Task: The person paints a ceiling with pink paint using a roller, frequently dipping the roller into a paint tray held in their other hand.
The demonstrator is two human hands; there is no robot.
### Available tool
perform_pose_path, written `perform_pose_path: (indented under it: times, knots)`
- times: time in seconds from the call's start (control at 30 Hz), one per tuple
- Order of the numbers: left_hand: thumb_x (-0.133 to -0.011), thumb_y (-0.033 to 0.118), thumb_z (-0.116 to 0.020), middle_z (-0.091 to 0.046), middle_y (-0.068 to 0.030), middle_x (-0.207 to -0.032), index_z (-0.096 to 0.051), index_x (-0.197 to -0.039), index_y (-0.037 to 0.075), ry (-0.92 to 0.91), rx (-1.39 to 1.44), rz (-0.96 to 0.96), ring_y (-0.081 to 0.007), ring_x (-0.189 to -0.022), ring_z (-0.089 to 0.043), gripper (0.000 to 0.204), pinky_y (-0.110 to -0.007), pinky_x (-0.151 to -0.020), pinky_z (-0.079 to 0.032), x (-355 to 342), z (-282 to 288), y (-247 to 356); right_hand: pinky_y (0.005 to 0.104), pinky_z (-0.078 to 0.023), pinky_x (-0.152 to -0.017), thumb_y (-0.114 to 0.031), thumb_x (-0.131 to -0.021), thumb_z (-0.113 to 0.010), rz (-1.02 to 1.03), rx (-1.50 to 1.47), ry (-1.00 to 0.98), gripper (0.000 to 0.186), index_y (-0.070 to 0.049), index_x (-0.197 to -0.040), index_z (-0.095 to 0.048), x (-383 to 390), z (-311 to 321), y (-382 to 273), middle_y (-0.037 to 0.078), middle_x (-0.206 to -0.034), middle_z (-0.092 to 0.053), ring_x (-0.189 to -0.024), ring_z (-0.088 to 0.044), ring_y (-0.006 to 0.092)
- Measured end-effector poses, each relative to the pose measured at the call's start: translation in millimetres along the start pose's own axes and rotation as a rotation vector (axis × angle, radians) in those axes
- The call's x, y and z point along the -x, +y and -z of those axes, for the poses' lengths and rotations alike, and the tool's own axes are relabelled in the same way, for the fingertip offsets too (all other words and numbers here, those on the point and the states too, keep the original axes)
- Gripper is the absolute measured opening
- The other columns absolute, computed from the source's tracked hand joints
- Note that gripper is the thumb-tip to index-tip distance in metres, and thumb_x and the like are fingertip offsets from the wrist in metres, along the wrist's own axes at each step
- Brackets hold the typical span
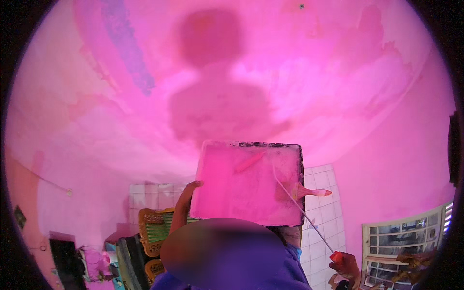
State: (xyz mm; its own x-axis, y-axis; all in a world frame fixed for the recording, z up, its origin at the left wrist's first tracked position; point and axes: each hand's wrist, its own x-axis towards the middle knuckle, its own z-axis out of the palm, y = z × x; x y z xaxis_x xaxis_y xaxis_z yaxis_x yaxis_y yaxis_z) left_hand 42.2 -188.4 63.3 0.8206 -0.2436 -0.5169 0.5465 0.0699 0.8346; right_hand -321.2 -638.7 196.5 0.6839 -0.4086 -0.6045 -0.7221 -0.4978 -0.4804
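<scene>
A wide paint tray (217,188) coated in pink paint is held up before my body. My left hand (191,189) grips its left edge, fingers closed on the rim. My right hand (347,267), at the lower right, is closed around the red handle of a paint roller (309,222). Its thin metal rod slants up and left into the tray. There the pink roller head (250,162) appears to rest against the tray, wet with paint. A paintbrush (314,192) lies across the tray's right side, bristles inside and handle sticking out past the edge.
A pink, patchily painted wall (299,96) spreads ahead, carrying a shadow. White tiles (319,217) show behind the tray. A carved wooden chair (151,232) and other household things stand at the lower left; a paned window (403,237) is at the lower right.
</scene>
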Motion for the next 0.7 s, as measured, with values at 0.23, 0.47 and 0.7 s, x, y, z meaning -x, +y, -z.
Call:
perform_pose_path:
  times: [0.23, 0.47, 0.7]
  knots:
    - [-0.082, 0.026, -0.053, -0.058, -0.0083, -0.086, -0.056, -0.097, 0.000, -0.003, 0.007, -0.021, -0.0172, -0.076, -0.057, 0.030, -0.030, -0.067, -0.048, -15.3, 12.3, -12.6, 0.0288, -0.042, -0.052, -0.026, -0.063, -0.067, 0.632, 0.577, 0.301, 0.027, -0.003, -0.071, -0.057, -8.9, -25.8, 77.1, 0.005, -0.063, -0.060, -0.057, -0.055, 0.0157]
    - [-0.080, 0.021, -0.055, -0.059, -0.0079, -0.083, -0.057, -0.092, -0.003, -0.011, 0.028, -0.144, -0.0156, -0.075, -0.058, 0.028, -0.029, -0.067, -0.047, 0.8, 9.1, -13.4, 0.0282, -0.040, -0.052, -0.012, -0.063, -0.068, 0.312, -0.126, 0.192, 0.022, 0.000, -0.078, -0.057, -4.9, -4.5, -52.9, 0.004, -0.064, -0.055, -0.057, -0.049, 0.0115]
    - [-0.079, 0.026, -0.059, -0.057, -0.0117, -0.094, -0.055, -0.097, -0.004, 0.280, -0.336, -0.086, -0.0161, -0.082, -0.057, 0.035, -0.031, -0.068, -0.047, 20.9, -11.9, 28.8, 0.0244, -0.043, -0.046, -0.013, -0.084, -0.053, 0.275, -0.512, -0.160, 0.014, 0.000, -0.089, -0.049, -28.9, -11.8, -148.3, 0.003, -0.065, -0.050, -0.052, -0.051, 0.0095]
